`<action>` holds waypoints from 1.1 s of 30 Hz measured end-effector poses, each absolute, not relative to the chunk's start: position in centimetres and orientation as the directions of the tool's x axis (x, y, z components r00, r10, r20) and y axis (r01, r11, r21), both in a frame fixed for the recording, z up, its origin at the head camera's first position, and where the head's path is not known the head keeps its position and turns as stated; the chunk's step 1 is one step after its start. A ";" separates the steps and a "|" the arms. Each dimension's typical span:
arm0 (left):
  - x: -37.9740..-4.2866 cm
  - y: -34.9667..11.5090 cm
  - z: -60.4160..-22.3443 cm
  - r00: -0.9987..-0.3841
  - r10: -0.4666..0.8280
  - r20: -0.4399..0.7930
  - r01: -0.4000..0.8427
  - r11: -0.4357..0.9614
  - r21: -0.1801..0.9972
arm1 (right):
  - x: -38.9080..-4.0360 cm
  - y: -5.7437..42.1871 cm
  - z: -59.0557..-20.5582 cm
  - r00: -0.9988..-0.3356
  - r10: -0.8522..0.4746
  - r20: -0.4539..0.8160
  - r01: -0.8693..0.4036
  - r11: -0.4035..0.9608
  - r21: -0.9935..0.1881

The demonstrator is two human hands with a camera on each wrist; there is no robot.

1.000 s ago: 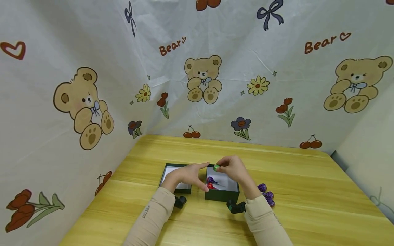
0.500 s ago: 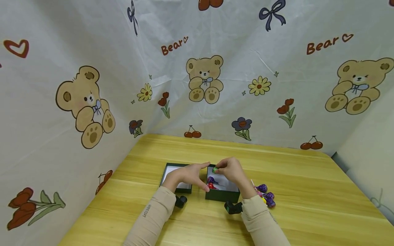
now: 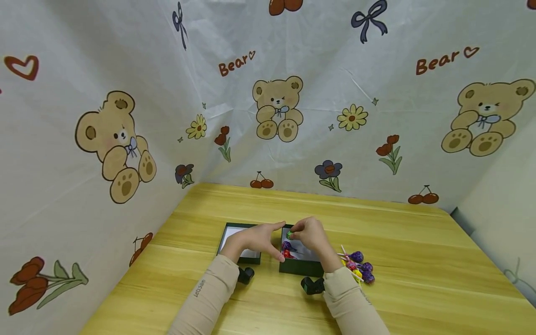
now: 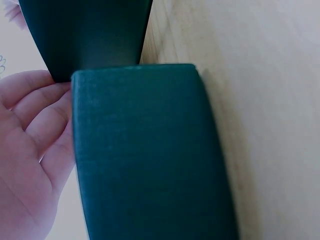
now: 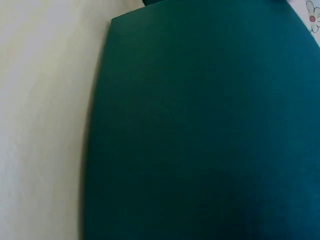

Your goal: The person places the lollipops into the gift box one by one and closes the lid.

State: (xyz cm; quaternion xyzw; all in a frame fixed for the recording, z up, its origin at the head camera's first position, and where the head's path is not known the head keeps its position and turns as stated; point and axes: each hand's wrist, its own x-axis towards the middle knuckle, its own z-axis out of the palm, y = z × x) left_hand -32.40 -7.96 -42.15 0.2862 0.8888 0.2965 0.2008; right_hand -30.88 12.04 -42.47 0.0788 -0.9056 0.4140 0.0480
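In the head view a dark green box with a white inside stands on the table, its front wall (image 3: 299, 267) facing me. My right hand (image 3: 311, 235) pinches a green-wrapped lollipop (image 3: 289, 235) inside its far left corner; fingers hide the stick. My left hand (image 3: 257, 238) is spread along the box's left side, thumb at the near corner and index finger at the far one. A purple lollipop (image 3: 286, 245) and a red lollipop (image 3: 286, 254) lie inside. The box's outer wall (image 5: 190, 125) fills most of the right wrist view.
A second, shallower green box (image 3: 238, 224) lies left, partly under my left arm; its side (image 4: 145, 150) fills the left wrist view. Several more lollipops (image 3: 356, 256) are heaped right of my right wrist. A bear-print cloth (image 3: 276, 158) hangs behind the wooden table (image 3: 268, 298).
My right hand has moved left and down into the box with the green lollipop. More of the lollipop heap shows beside my right sleeve. The left hand has stayed put.
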 end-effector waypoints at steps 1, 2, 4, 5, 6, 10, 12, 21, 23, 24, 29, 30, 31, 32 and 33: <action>-32.4 -8.0 -42.2 -0.757 0.626 -0.188 0.388 0.661 0.643 | -30.9 12.0 -42.5 -0.983 -0.104 0.154 -0.185 0.648 -0.739; -32.4 -8.0 -42.2 -0.757 0.626 -0.188 0.385 0.660 0.645 | -30.9 11.9 -42.6 -0.983 -0.099 0.152 -0.180 0.650 -0.738; -32.4 -8.0 -42.2 -0.757 0.625 -0.191 0.381 0.659 0.648 | -30.8 11.7 -42.7 -0.984 -0.094 0.152 -0.176 0.653 -0.737; -32.4 -8.0 -42.2 -0.757 0.625 -0.192 0.379 0.659 0.650 | -30.8 11.7 -42.8 -0.985 -0.090 0.149 -0.172 0.653 -0.738; -32.4 -8.0 -42.2 -0.757 0.624 -0.193 0.376 0.658 0.652 | -30.8 11.6 -42.9 -0.985 -0.089 0.149 -0.171 0.656 -0.735; -32.4 -8.0 -42.1 -0.755 0.627 -0.194 0.377 0.657 0.653 | -30.7 11.5 -42.9 -0.985 -0.091 0.148 -0.171 0.660 -0.732; -32.4 -8.0 -42.1 -0.754 0.628 -0.193 0.379 0.656 0.653 | -30.8 11.5 -43.1 -0.984 -0.093 0.149 -0.173 0.661 -0.730; -32.5 -8.0 -42.3 -0.753 0.630 -0.192 0.387 0.659 0.645 | -30.9 11.3 -43.6 -0.982 -0.111 0.155 -0.189 0.663 -0.725; -32.5 -8.0 -42.3 -0.751 0.633 -0.189 0.392 0.657 0.644 | -30.9 11.2 -43.6 -0.982 -0.112 0.153 -0.188 0.668 -0.720; -32.5 -8.0 -42.3 -0.751 0.633 -0.187 0.394 0.657 0.643 | -31.0 11.2 -43.6 -0.982 -0.112 0.153 -0.188 0.672 -0.716; -32.6 -8.0 -42.3 -0.749 0.636 -0.185 0.403 0.660 0.634 | -31.2 11.0 -43.7 -0.984 -0.108 0.144 -0.178 0.705 -0.686; -32.6 -8.0 -42.3 -0.750 0.634 -0.187 0.401 0.661 0.634 | -31.2 11.0 -43.7 -0.983 -0.111 0.145 -0.181 0.713 -0.678; -32.6 -8.0 -42.3 -0.750 0.634 -0.189 0.399 0.661 0.636 | -31.2 11.0 -43.7 -0.983 -0.112 0.144 -0.180 0.720 -0.670; -32.6 -8.0 -42.3 -0.751 0.633 -0.190 0.395 0.660 0.639 | -31.3 11.0 -43.8 -0.983 -0.112 0.143 -0.180 0.728 -0.661; -32.6 -8.0 -42.3 -0.751 0.632 -0.191 0.392 0.660 0.641 | -31.3 11.0 -43.8 -0.983 -0.113 0.144 -0.180 0.734 -0.655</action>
